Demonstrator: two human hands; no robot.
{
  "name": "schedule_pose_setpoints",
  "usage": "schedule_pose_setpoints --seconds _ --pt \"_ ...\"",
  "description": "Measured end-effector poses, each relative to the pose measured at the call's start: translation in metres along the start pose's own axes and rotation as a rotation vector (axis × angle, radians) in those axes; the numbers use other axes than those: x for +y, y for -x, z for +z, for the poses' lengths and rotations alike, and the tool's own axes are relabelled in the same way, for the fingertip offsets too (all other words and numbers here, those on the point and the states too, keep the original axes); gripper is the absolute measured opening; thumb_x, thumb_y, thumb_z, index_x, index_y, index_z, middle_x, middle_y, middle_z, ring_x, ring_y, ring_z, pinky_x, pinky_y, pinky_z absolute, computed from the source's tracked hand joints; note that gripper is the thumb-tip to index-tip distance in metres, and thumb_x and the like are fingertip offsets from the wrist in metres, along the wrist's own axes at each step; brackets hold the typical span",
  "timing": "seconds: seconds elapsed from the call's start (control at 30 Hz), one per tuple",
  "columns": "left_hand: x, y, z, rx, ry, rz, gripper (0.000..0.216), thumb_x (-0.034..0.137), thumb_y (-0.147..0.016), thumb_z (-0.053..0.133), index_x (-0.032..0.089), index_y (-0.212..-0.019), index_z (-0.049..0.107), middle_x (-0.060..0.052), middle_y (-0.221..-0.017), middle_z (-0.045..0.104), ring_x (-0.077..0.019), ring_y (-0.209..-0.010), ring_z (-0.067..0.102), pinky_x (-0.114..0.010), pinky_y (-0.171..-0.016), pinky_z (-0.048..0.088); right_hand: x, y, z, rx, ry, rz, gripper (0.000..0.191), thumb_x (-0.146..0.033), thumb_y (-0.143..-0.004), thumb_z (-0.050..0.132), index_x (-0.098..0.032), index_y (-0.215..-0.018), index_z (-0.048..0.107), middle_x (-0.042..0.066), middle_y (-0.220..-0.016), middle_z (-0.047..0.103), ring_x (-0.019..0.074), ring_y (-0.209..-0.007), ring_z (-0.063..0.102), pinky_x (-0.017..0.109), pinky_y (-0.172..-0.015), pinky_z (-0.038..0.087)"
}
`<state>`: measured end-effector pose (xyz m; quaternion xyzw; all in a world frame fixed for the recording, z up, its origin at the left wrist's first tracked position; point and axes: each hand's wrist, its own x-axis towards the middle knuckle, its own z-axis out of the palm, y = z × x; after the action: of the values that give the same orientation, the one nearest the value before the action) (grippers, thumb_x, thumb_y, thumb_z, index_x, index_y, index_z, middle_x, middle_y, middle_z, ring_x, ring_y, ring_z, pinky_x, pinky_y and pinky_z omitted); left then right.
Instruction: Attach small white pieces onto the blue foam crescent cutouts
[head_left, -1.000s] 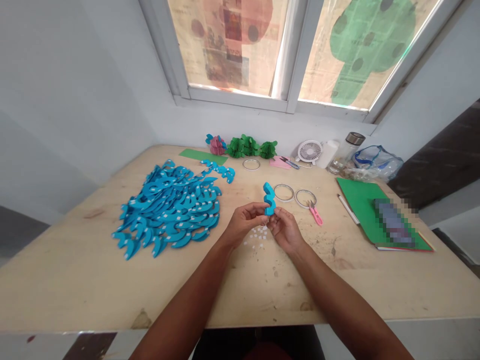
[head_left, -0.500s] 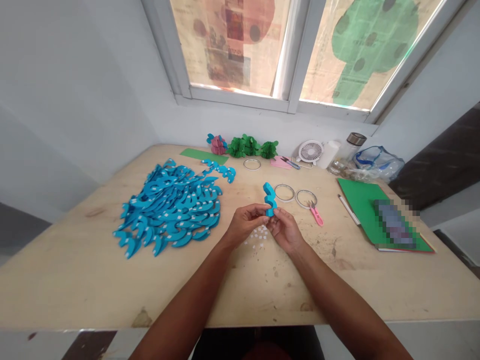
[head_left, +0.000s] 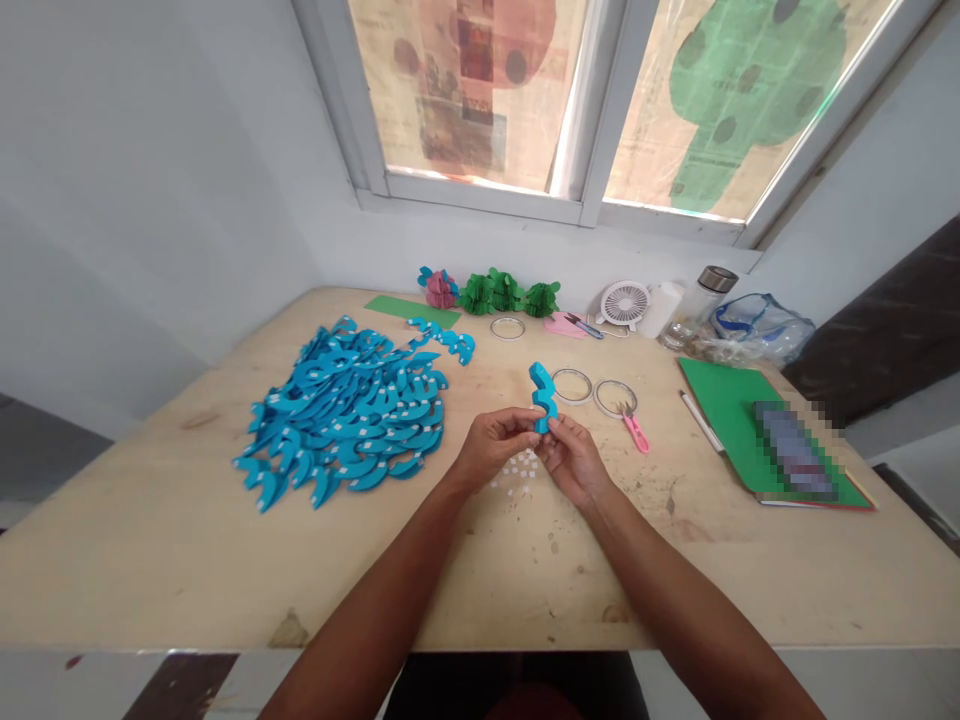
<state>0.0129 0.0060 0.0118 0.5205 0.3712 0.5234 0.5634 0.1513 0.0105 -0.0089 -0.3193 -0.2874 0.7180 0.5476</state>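
At the centre of the frame, we see a wavy blue piece (head_left: 541, 398) pinched at its lower end, between the thumb and fingers of the left hand (head_left: 491, 445) and those of the right hand (head_left: 574, 455). The fingers are drawn close together; whether anything else is tucked between them, we cannot tell. We take the two-sided grip as a way to steady so small an item, its upper part standing free, perhaps to leave its folds in sight. White squares (head_left: 516, 472) lie scattered on the table (head_left: 187, 580) just below, seemingly where they can be reached or let fall. Left of centre, a pile (head_left: 352, 410) of blue shapes, many dotted with white, spreads well apart from the wrists, presumably to leave working room. Right of centre, pink snips (head_left: 637, 435) rest against a ring (head_left: 615, 416), near the right hand, we judge for easy reach. A green folder (head_left: 724, 410) lies farther right.
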Motion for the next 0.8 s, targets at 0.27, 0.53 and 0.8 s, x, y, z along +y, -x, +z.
schedule_pose_setpoints --seconds 0.27,0.53,0.8 --pt "-0.008 -0.003 -0.001 -0.06 0.071 -0.047 0.043 0.031 -0.059 0.074 0.015 -0.099 0.067 -0.004 -0.071 0.066 -0.0149 -0.066 0.059 -0.029 -0.067 0.048 -0.002 -0.001 -0.001 0.024 0.057 -0.044 0.017 -0.027 -0.065 0.072 -0.018 -0.074 0.061 -0.003 -0.059 0.056 0.008 -0.05 0.047 0.021 -0.05 0.041" --pt "-0.008 -0.007 -0.004 0.049 0.022 -0.067 0.036 0.027 -0.062 0.069 0.013 -0.095 0.067 -0.002 -0.064 0.063 -0.0114 -0.057 0.055 -0.025 -0.058 0.045 0.001 -0.007 -0.01 0.061 0.058 -0.145 0.019 -0.027 -0.062 0.074 -0.018 -0.07 0.059 -0.004 -0.057 0.054 0.0072 -0.049 0.046 0.02 -0.046 0.037" --pt "0.014 -0.006 -0.041 0.371 -0.451 0.012 0.012 0.018 -0.063 0.059 0.018 -0.072 0.067 -0.004 -0.067 0.065 -0.0172 -0.064 0.057 -0.027 -0.062 0.042 0.002 -0.006 -0.011 0.065 0.045 -0.152 0.021 -0.028 -0.06 0.076 -0.018 -0.07 0.06 -0.003 -0.058 0.056 0.0072 -0.05 0.045 0.02 -0.045 0.035"
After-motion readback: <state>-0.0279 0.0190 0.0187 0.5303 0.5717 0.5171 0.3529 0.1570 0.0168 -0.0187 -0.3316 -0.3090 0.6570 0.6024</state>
